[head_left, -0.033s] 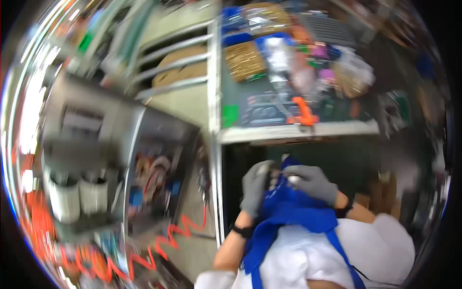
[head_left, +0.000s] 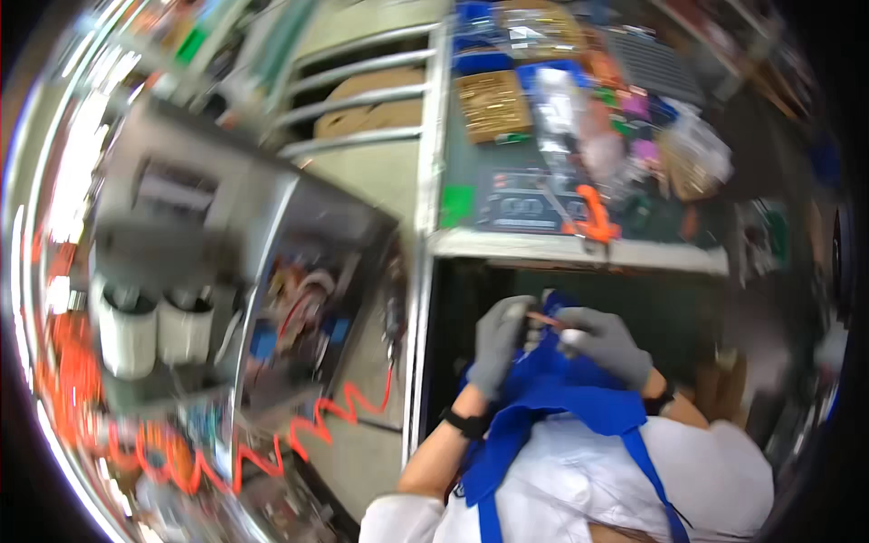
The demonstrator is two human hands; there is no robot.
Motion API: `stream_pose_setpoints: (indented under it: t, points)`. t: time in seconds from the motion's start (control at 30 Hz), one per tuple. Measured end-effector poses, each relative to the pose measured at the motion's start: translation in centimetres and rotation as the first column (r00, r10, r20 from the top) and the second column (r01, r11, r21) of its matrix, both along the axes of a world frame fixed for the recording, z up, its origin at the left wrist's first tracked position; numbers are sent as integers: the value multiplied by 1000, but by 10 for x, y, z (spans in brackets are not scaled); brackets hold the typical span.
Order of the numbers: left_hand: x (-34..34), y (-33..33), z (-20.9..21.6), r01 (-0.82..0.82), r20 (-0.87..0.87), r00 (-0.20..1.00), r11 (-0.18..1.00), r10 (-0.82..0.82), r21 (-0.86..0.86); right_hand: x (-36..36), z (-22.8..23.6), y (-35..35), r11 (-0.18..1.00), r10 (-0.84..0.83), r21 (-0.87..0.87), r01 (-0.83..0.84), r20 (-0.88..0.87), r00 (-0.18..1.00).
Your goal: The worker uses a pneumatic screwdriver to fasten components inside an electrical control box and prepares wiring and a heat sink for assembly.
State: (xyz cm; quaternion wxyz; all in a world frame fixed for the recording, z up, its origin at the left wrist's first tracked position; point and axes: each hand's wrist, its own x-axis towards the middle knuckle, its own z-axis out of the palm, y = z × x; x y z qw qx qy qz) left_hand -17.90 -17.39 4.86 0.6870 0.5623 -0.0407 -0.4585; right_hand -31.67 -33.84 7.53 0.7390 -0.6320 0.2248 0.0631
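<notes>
Both of my hands wear grey gloves and are raised close together in front of my chest. My left hand [head_left: 498, 348] is curled around the bunched top of a blue apron [head_left: 552, 394] that hangs over my white shirt. My right hand [head_left: 605, 344] faces it and pinches a small pale and reddish piece [head_left: 546, 319] between the fingertips. The picture is too blurred to tell what the piece is. A black band sits on my left wrist.
Ahead is a workbench with a green mat [head_left: 462, 204], an orange-handled tool [head_left: 593, 217] and several bags of small parts [head_left: 493, 104]. To the left stands a metal cart with two white cups [head_left: 149, 330], and an orange coiled cable [head_left: 312, 425] hangs below it.
</notes>
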Motion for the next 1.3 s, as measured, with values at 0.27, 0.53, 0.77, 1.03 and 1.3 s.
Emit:
stream_pose_setpoints:
  t: [0.27, 0.53, 0.77, 1.03, 1.3]
  points:
    - [-40, -40, 12, -311, 104, 949, 940, 298, 141, 37, -1, -105, 908, 398, 204, -365, -156, 904]
    - [-100, 34, 19, -614, 28, 754, 689, 656, 384, 56, -123, -89, 853, -228, 372, 367, -367, 902]
    - [-133, 96, 20, -668, 127, 739, 694, 662, 269, 53, -164, -75, 742, -387, 354, 569, -467, 795]
    - [-151, 187, 11, -697, 126, 715, 684, 688, 217, 37, -203, -46, 747, -559, 186, 638, -342, 755]
    - [-154, 211, -22, -435, 3, 888, 838, 459, 329, 0, -185, -7, 806, -492, 229, 545, -250, 834]
